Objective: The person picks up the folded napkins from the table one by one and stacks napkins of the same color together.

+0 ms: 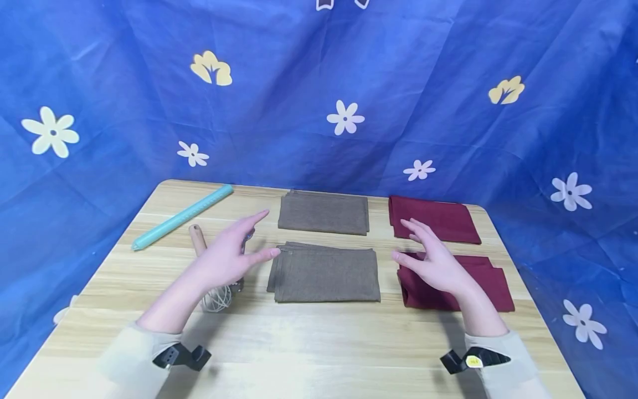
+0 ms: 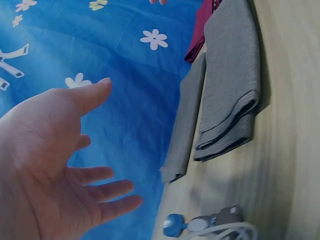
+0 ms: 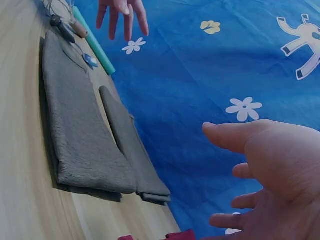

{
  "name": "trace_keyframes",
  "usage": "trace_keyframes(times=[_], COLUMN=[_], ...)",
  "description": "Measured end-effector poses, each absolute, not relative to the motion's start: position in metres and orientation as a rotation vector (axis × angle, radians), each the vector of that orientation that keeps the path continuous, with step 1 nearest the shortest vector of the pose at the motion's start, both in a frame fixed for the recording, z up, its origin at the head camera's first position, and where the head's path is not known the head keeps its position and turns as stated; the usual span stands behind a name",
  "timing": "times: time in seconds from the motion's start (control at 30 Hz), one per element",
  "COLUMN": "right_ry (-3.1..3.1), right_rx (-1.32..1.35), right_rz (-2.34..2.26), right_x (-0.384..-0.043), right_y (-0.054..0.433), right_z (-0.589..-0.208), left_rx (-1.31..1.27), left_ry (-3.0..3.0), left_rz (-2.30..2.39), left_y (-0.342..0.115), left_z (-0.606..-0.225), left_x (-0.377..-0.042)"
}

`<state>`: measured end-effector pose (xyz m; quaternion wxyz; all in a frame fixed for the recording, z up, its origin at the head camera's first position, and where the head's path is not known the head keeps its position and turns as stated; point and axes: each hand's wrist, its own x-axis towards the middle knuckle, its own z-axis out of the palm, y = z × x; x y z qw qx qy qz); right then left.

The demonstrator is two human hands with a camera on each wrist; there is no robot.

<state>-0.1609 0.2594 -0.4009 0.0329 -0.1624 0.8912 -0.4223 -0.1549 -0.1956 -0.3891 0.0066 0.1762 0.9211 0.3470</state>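
My left hand [image 1: 226, 257] hovers over the table's left side with fingers spread and nothing in it. Beneath it lie a whisk [image 1: 197, 239] and a small grey tool with a blue end [image 2: 174, 225], both partly hidden in the head view. Just right of that hand is the near grey folded cloth [image 1: 326, 274]; the far grey folded cloth [image 1: 324, 213] lies behind it. My right hand [image 1: 436, 263], also empty with fingers extended, is above the near dark red folded cloth [image 1: 488, 285]. Its fingertips overlap the far dark red folded cloth [image 1: 448, 221] in the head view.
A teal stick [image 1: 181, 218] lies slantwise at the back left of the wooden table [image 1: 319, 349]. Blue fabric [image 1: 279, 83] with flower prints hangs behind the table and along both sides.
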Motion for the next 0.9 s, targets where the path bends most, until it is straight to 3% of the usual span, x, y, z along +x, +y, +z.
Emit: trace_keyframes(times=[0.9], right_ry=[2.452], right_rx=[-0.382], right_rz=[-1.538], right_x=[-0.161], right_y=[0.241], right_z=[-0.439], left_rx=[0.088], left_ry=[2.526], left_rz=[1.477], left_y=[-0.161], left_z=[-0.432], left_x=[-0.153])
